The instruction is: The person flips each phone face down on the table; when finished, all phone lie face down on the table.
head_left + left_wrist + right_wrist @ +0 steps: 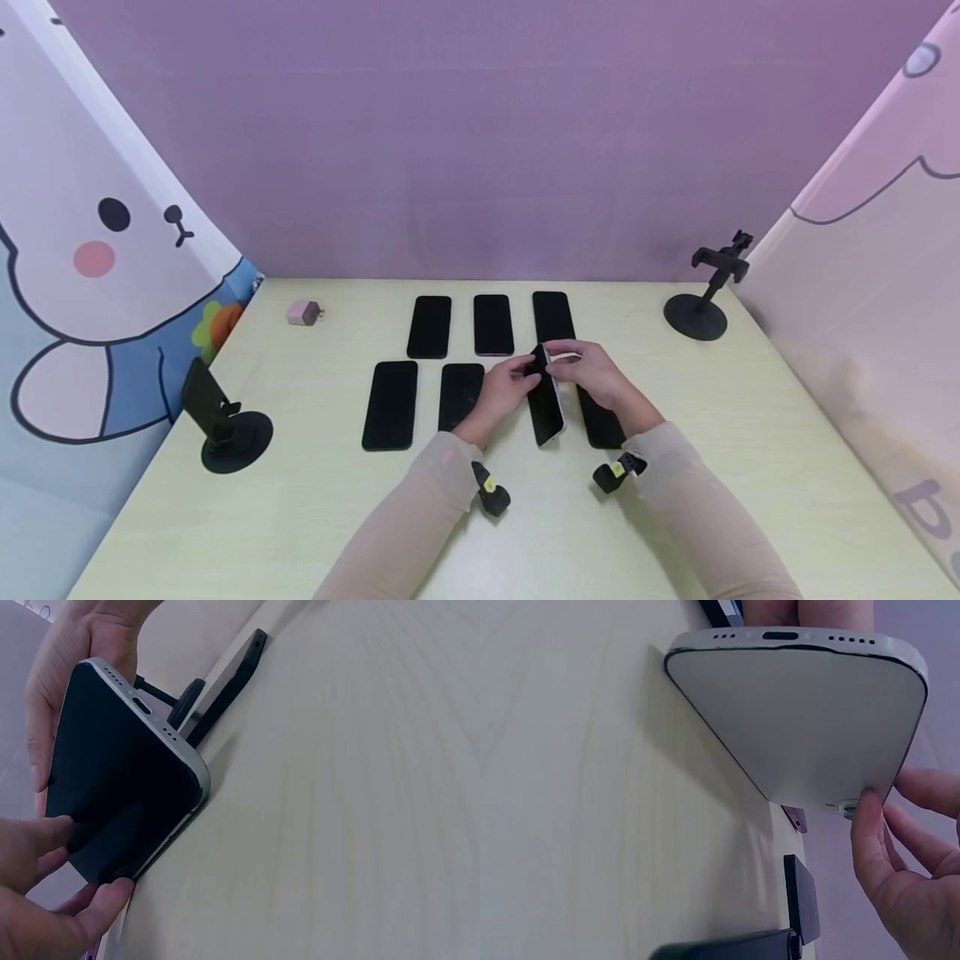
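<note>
Both hands hold a smartphone [546, 408] tilted up on a long edge, its black screen facing left. My left hand [506, 387] has its thumb and fingertips at the far end on the screen side. In the left wrist view, that hand [37, 900] touches the screen and the lower edge. My right hand [596, 371] pinches the far upper corner. The right wrist view shows the phone's pale back [802, 720], with the right thumb beside the camera lens [848, 809]. A second phone [602, 421] lies flat below the right hand.
Several dark phones lie flat, including ones at back left [430, 327], back middle [493, 325], back right [553, 315], front left [390, 406] and beside the left hand [461, 392]. A pink charger plug [302, 312] and black phone stands [696, 317] [236, 442] flank them.
</note>
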The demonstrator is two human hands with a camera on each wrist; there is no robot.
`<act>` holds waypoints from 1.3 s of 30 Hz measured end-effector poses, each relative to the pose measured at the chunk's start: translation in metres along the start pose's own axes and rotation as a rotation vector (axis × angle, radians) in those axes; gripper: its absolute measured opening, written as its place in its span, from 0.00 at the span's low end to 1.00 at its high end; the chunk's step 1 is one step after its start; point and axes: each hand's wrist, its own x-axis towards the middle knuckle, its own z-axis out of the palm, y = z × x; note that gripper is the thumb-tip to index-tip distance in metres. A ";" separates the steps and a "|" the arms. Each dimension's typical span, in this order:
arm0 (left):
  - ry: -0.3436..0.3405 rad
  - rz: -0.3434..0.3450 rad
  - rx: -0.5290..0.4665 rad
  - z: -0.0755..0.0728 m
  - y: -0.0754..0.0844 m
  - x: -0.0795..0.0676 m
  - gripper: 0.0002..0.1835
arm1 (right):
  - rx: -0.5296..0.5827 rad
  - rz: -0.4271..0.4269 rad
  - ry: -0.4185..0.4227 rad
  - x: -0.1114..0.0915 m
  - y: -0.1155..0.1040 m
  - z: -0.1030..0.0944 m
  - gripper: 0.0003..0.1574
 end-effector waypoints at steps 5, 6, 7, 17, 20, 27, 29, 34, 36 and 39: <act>0.013 -0.026 -0.084 0.001 0.002 0.001 0.19 | 0.048 -0.017 -0.008 0.001 0.001 0.001 0.28; 0.015 -0.041 -0.117 0.002 0.002 0.001 0.19 | 0.062 -0.023 -0.011 0.002 0.001 0.001 0.28; 0.018 -0.057 -0.160 0.002 0.002 0.001 0.19 | 0.076 -0.027 -0.011 0.002 0.001 0.002 0.28; 0.079 -0.201 -0.554 0.008 0.003 0.000 0.19 | 0.158 -0.030 -0.040 0.003 0.002 0.008 0.26; 0.092 -0.196 -0.550 0.008 0.002 0.000 0.18 | 0.139 0.006 -0.038 0.003 0.003 0.008 0.26; 0.085 -0.181 -0.544 0.008 0.000 -0.002 0.21 | 0.136 0.052 -0.073 0.004 0.011 0.010 0.27; 0.085 -0.178 -0.533 0.007 0.001 -0.002 0.21 | 0.121 0.055 -0.089 0.004 0.014 0.010 0.27; 0.097 -0.179 -0.501 0.001 0.004 -0.004 0.21 | 0.038 0.055 -0.092 0.005 0.019 0.011 0.28; 0.097 -0.180 -0.467 -0.006 0.014 -0.008 0.22 | -0.007 0.054 -0.089 0.005 0.018 0.012 0.29; 0.084 -0.181 -0.405 -0.013 0.015 -0.006 0.21 | -0.070 0.046 -0.088 0.006 0.018 0.013 0.29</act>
